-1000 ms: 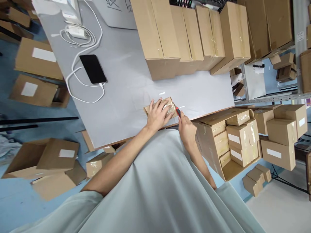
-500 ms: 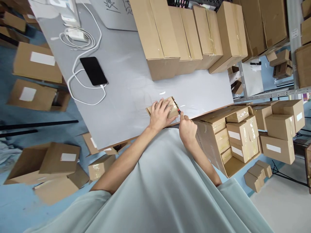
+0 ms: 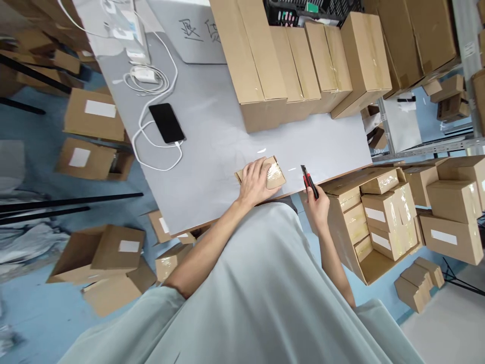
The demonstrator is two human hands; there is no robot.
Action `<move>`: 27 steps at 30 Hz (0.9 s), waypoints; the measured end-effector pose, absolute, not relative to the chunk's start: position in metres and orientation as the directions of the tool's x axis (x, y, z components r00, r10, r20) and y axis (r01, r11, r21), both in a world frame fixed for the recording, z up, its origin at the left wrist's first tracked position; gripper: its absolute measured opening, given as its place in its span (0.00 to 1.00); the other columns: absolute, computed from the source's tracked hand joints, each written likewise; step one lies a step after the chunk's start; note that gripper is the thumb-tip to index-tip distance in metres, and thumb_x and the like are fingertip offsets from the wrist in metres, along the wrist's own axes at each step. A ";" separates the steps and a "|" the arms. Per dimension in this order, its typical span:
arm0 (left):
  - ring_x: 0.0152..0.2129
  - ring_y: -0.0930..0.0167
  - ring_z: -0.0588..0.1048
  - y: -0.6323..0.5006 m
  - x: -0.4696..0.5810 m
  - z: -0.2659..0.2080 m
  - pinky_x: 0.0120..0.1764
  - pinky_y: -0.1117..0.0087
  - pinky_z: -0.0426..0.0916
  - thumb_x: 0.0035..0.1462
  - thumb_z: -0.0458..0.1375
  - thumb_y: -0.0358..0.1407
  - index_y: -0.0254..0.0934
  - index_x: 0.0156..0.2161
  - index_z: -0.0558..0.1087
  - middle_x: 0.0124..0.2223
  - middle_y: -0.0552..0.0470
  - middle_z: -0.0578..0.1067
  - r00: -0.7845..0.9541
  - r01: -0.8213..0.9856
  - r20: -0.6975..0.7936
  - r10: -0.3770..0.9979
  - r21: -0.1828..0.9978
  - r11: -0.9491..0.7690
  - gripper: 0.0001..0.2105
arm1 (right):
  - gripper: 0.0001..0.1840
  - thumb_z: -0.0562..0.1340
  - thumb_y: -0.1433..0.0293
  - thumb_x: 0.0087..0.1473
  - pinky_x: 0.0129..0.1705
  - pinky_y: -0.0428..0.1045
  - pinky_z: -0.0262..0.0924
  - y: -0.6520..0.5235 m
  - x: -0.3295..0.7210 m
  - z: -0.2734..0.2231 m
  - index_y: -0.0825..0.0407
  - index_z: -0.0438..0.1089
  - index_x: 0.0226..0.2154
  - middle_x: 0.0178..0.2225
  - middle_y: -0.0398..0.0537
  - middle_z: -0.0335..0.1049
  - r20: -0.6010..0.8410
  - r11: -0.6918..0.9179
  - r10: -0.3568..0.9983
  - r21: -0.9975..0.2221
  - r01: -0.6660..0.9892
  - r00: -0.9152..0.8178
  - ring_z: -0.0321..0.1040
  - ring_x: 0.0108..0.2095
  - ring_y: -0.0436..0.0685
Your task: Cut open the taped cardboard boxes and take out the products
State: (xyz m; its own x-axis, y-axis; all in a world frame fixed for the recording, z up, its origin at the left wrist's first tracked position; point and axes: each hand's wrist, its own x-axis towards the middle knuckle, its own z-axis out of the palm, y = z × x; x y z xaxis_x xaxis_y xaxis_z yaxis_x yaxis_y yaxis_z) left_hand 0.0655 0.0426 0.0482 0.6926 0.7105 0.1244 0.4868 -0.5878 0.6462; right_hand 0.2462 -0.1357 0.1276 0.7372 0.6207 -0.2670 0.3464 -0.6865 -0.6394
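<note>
My left hand point(image 3: 253, 183) lies over a small cardboard box point(image 3: 276, 173) near the table's front edge, fingers across its top and thumb along the near side. Shiny clear tape covers the box's right part. To the right of it, my right hand point(image 3: 318, 202) is closed around a red and black box cutter point(image 3: 309, 181). The cutter's blade points up and away from me, apart from the box. The underside of the box is hidden.
Tall cardboard boxes point(image 3: 265, 108) line the table's back. A phone point(image 3: 166, 123) with a white cable lies at left, near a laptop point(image 3: 189, 30). An open carton point(image 3: 359, 227) holding smaller boxes stands right of the table. More boxes point(image 3: 94, 114) sit on the left floor.
My right hand has moved right with the box cutter, away from the box's right edge. My left hand stays on the box. The whole view has shifted slightly.
</note>
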 end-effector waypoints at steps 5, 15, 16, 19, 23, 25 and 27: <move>0.73 0.41 0.67 0.043 0.015 0.039 0.74 0.36 0.57 0.55 0.72 0.53 0.38 0.76 0.57 0.75 0.26 0.66 0.679 0.492 0.153 0.718 0.632 -0.599 0.50 | 0.36 0.65 0.40 0.57 0.33 0.48 0.72 -0.094 0.256 0.035 0.55 0.73 0.48 0.34 0.49 0.79 -0.491 -0.661 0.539 -0.750 -0.017 0.684 0.74 0.30 0.55; 0.74 0.38 0.65 0.032 -0.112 0.021 0.74 0.36 0.61 0.45 0.75 0.49 0.35 0.77 0.54 0.74 0.25 0.67 0.577 0.640 0.019 0.816 0.611 -0.467 0.58 | 0.24 0.66 0.52 0.58 0.42 0.53 0.77 -0.048 0.215 -0.003 0.51 0.71 0.48 0.38 0.47 0.78 -0.545 -0.629 0.698 -0.776 0.034 0.464 0.74 0.36 0.57; 0.73 0.39 0.67 0.027 -0.117 0.021 0.74 0.37 0.62 0.45 0.76 0.49 0.35 0.77 0.56 0.74 0.26 0.69 0.554 0.656 0.015 0.833 0.608 -0.447 0.57 | 0.24 0.66 0.52 0.58 0.45 0.54 0.77 -0.048 0.217 0.000 0.52 0.71 0.49 0.41 0.49 0.79 -0.534 -0.621 0.712 -0.782 0.054 0.456 0.75 0.39 0.58; 0.69 0.43 0.71 0.014 -0.115 0.016 0.70 0.41 0.70 0.46 0.76 0.47 0.35 0.76 0.58 0.73 0.28 0.71 0.504 0.681 -0.037 0.863 0.631 -0.371 0.55 | 0.26 0.65 0.51 0.59 0.57 0.57 0.74 -0.052 0.229 0.012 0.53 0.72 0.51 0.48 0.57 0.81 -0.432 -0.559 0.778 -0.807 0.191 0.456 0.77 0.49 0.62; 0.68 0.47 0.73 0.009 -0.083 -0.002 0.67 0.45 0.75 0.48 0.75 0.46 0.36 0.76 0.58 0.74 0.31 0.70 0.473 0.674 -0.109 0.874 0.684 -0.280 0.54 | 0.29 0.61 0.49 0.62 0.60 0.59 0.71 -0.059 0.254 0.023 0.54 0.70 0.54 0.51 0.63 0.82 -0.285 -0.491 0.831 -0.781 0.387 0.478 0.78 0.51 0.65; 0.67 0.47 0.75 0.013 -0.064 -0.011 0.67 0.46 0.74 0.48 0.75 0.44 0.35 0.77 0.57 0.74 0.32 0.71 0.476 0.668 -0.138 0.868 0.699 -0.255 0.54 | 0.28 0.60 0.50 0.64 0.59 0.59 0.72 -0.063 0.265 0.026 0.54 0.70 0.55 0.51 0.64 0.82 -0.261 -0.497 0.832 -0.742 0.450 0.490 0.78 0.51 0.65; 0.66 0.47 0.76 0.020 -0.050 -0.016 0.68 0.46 0.74 0.48 0.75 0.42 0.35 0.78 0.56 0.72 0.33 0.73 0.489 0.658 -0.172 0.855 0.716 -0.232 0.55 | 0.28 0.56 0.50 0.67 0.57 0.60 0.73 -0.066 0.275 0.030 0.54 0.69 0.56 0.52 0.65 0.81 -0.231 -0.468 0.865 -0.691 0.551 0.446 0.79 0.50 0.65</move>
State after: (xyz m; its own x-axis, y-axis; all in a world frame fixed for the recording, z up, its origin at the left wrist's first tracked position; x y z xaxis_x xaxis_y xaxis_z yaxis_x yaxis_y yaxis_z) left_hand -0.0498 0.0202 -0.0156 0.4890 0.8551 -0.1720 0.6581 -0.2322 0.7163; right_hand 0.2752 -0.0665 0.0301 0.4459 0.8648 -0.2311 0.5505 -0.4685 -0.6910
